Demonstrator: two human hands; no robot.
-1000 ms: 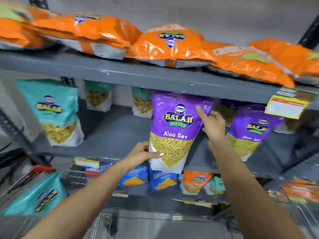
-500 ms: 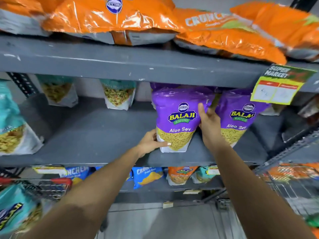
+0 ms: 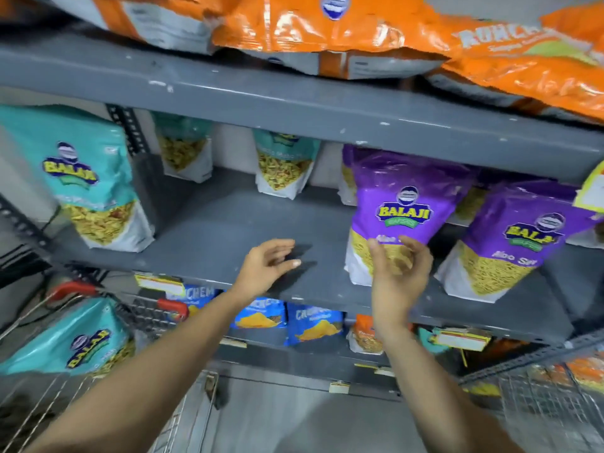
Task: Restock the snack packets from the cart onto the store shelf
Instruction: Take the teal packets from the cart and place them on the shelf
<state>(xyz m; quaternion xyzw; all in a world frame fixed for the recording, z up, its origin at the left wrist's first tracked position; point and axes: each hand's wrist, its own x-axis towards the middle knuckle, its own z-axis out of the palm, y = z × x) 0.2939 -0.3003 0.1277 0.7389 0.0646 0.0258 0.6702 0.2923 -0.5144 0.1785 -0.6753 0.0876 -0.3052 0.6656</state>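
Note:
A purple Aloo Sev packet [image 3: 402, 204] stands upright on the grey middle shelf [image 3: 228, 237], beside a second purple packet [image 3: 510, 243] to its right. My right hand [image 3: 398, 266] hovers in front of the first packet's lower part with fingers loosely spread, holding nothing. My left hand [image 3: 268, 263] is over the bare shelf to the left of that packet, fingers apart and empty. A teal packet [image 3: 75, 344] lies in the wire cart [image 3: 39, 407] at lower left.
Teal packets [image 3: 81, 178] stand at the left and back of the middle shelf. Orange packets [image 3: 327, 31] lie on the shelf above. Blue and orange packets [image 3: 310, 325] sit on the lower shelf. A second wire basket [image 3: 539, 397] is at lower right.
Both hands have let go of the purple Aloo Sev packet, which now stands on the shelf. My left hand has moved left, my right hand has pulled back. The view has swung left.

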